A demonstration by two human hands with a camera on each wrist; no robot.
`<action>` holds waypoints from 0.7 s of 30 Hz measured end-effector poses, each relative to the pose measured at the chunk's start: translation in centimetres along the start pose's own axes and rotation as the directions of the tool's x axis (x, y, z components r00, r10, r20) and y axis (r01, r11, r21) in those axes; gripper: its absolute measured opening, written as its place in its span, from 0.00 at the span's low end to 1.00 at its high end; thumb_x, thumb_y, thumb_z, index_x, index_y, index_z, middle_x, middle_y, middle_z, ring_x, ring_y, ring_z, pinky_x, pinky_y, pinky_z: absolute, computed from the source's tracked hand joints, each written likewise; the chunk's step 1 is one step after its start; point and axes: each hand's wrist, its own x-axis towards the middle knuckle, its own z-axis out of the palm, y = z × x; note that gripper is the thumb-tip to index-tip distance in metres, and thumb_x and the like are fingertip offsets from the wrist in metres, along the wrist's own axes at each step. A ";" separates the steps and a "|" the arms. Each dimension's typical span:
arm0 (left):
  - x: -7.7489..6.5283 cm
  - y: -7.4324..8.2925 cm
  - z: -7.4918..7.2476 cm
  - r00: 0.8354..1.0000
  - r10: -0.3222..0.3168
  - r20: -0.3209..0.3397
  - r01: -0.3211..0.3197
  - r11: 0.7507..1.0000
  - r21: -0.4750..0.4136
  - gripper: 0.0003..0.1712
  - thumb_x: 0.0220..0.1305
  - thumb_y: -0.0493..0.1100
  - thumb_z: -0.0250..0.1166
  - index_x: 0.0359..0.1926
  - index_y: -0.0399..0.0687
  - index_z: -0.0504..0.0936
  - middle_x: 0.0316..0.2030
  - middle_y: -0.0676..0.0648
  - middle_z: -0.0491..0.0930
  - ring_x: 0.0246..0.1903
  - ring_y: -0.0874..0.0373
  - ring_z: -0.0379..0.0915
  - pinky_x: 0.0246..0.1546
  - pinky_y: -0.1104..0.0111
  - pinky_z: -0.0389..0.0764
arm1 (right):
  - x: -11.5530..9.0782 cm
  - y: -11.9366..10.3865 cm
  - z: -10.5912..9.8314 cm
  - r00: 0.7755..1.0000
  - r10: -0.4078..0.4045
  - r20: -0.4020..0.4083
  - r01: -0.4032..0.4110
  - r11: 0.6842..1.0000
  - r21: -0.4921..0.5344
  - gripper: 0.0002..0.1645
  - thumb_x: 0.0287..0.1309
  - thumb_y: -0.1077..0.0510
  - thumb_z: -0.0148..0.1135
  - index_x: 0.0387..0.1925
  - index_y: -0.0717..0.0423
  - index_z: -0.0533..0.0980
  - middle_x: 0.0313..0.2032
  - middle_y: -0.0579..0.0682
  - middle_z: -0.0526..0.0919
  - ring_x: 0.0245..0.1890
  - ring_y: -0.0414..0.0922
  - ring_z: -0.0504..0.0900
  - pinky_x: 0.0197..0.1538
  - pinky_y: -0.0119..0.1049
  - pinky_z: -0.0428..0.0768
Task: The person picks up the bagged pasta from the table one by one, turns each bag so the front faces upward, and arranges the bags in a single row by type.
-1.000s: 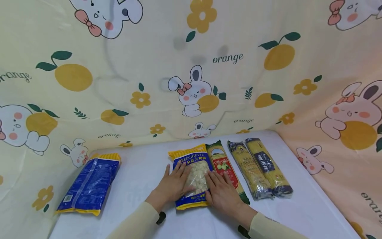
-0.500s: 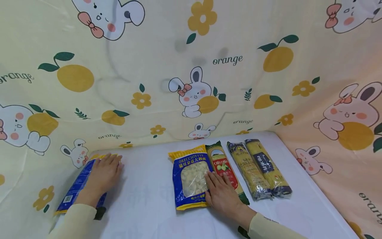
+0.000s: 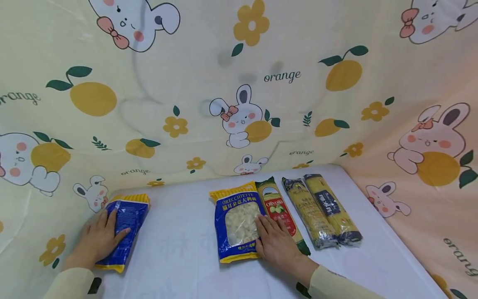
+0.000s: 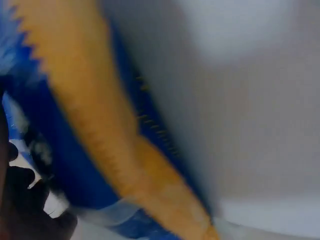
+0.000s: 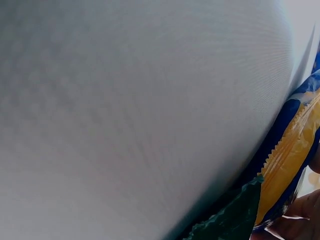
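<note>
On the left, a blue bag with yellow ends (image 3: 130, 222) lies printed back up. My left hand (image 3: 98, 238) rests over its left side, fingers straight and thumb stretched across it. In the left wrist view the bag's yellow end (image 4: 95, 115) looms large, with dark fingers (image 4: 25, 200) at lower left. Mid-table is a bag of orecchiette pasta (image 3: 239, 224) with a clear window. Beside it lies a green-and-red Olivoilà packet (image 3: 275, 204), leaning against its right edge. My right hand (image 3: 278, 245) lies across both, fingers extended; its palm hides the packet's lower part.
Two long packs of pasta, one gold (image 3: 311, 214) and one with a dark blue label (image 3: 332, 207), lie side by side at right. All sit on a white-covered table (image 3: 175, 236). A printed cloth with rabbits and oranges (image 3: 201, 83) hangs behind and at the sides.
My left hand has left the orecchiette bag, gone left to the other blue bag, and slid from its top end to its left side. My right hand has stayed in place.
</note>
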 end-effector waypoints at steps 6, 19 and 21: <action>-0.1 -0.1 1.0 0.995 -0.085 0.054 0.089 0.993 -0.082 0.72 0.72 0.82 0.40 0.74 0.12 0.39 0.71 0.08 0.34 0.72 0.12 0.30 0.71 0.24 0.39 | 0.0 -0.1 -0.1 1.000 0.008 0.015 -0.008 1.000 0.025 0.39 0.77 0.44 0.52 0.79 0.59 0.64 0.78 0.57 0.67 0.77 0.58 0.67 0.78 0.63 0.60; -0.1 0.7 1.6 0.992 -0.101 0.082 0.110 0.986 -0.126 0.75 0.69 0.85 0.38 0.74 0.12 0.38 0.71 0.08 0.31 0.73 0.13 0.25 0.72 0.25 0.37 | 0.0 -0.2 -0.2 1.000 0.011 0.023 -0.011 1.000 0.006 0.39 0.77 0.43 0.52 0.79 0.59 0.63 0.78 0.57 0.67 0.77 0.57 0.67 0.78 0.62 0.61; 0.0 1.1 1.7 0.993 -0.099 0.069 0.107 0.986 -0.128 0.74 0.70 0.84 0.40 0.74 0.11 0.39 0.72 0.08 0.31 0.73 0.13 0.26 0.71 0.25 0.37 | 0.1 -0.2 -0.2 1.000 0.013 0.025 -0.013 1.000 0.006 0.39 0.77 0.43 0.51 0.79 0.59 0.63 0.78 0.57 0.66 0.78 0.57 0.66 0.78 0.62 0.60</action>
